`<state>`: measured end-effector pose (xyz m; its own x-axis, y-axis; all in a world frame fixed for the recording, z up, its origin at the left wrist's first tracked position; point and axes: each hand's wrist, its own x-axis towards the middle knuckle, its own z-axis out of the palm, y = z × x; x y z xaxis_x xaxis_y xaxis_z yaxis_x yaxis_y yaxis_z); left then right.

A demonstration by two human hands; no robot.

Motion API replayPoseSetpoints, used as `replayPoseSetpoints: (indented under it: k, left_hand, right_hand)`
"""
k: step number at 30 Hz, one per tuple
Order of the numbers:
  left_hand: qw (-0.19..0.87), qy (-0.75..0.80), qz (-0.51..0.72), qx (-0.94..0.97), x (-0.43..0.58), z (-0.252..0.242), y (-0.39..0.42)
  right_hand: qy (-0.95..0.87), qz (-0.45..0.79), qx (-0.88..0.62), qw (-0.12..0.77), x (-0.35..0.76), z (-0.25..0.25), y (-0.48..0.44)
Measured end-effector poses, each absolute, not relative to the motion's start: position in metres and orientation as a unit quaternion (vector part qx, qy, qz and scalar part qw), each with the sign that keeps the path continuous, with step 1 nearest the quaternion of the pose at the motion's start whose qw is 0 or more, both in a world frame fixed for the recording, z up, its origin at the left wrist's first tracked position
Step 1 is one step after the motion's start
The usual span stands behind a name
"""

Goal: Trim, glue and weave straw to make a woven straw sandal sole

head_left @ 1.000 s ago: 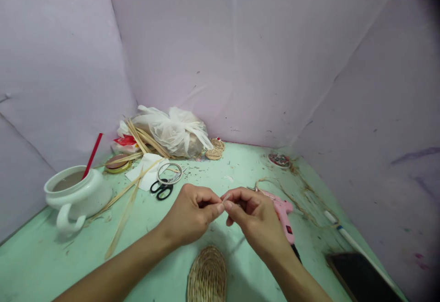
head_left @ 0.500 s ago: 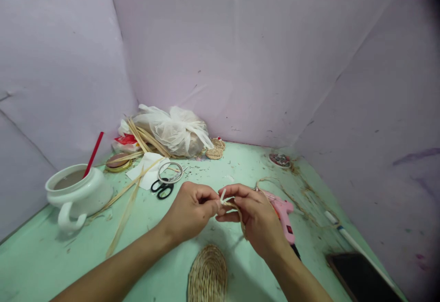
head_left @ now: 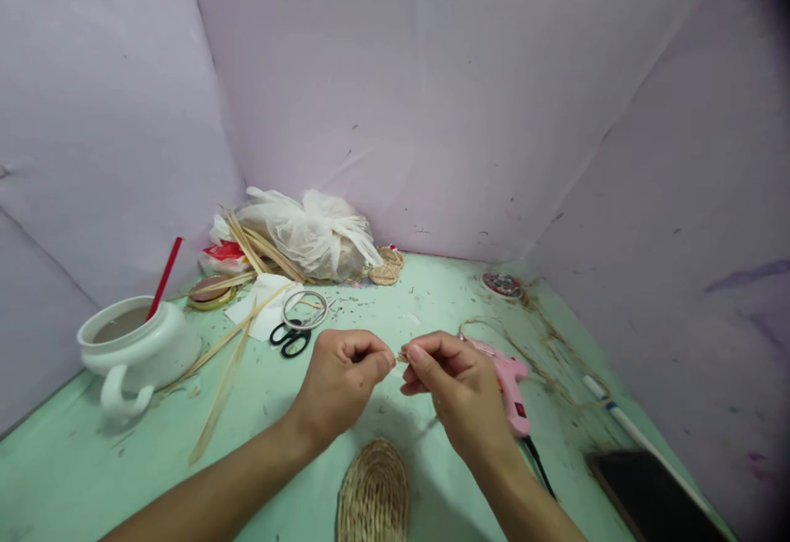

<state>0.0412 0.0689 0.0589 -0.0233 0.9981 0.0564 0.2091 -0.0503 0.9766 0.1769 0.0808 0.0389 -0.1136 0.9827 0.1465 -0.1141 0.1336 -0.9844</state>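
My left hand [head_left: 342, 382] is closed in a pinch, thumb against forefinger, on one end of a thin tan fibre strand [head_left: 400, 357]. Facing it, my right hand [head_left: 457, 382] pinches the same strand between thumb and fingertips. Only a short bit shows in the small gap; the rest is hidden by the fingers. Below the hands lies an oval woven straw piece [head_left: 374, 488], shaped like a sole and cut off by the lower picture edge. A pink glue gun [head_left: 512, 394] rests just beyond my right hand.
At left stand a white handled pot [head_left: 141, 357] with a red stick [head_left: 165, 279], black-handled scissors [head_left: 291, 336] and a silvery ring [head_left: 305, 310]. Behind are straw strips [head_left: 265, 246] and a plastic bag [head_left: 314, 233]. A phone [head_left: 648, 493] and white rod [head_left: 642, 439] lie right.
The pale tip that stuck up between my hands and the strand loop beneath my right hand no longer show. My right fingers have closed into a tighter pinch.
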Motion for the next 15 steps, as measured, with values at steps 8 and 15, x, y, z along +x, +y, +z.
replayPoseSetpoints:
  k: [8, 15]
  left_hand:
    - [0.473, 0.556, 0.513, 0.451, 0.041, 0.052, 0.076]
    - [0.509, 0.545, 0.514, 0.423, 0.038, 0.049, 0.083]
  right_hand:
    - [-0.807, 0.054, -0.279, 0.518, 0.179, 0.033, 0.077]
    - [-0.858, 0.086, -0.252, 0.439, 0.190, 0.041, 0.078]
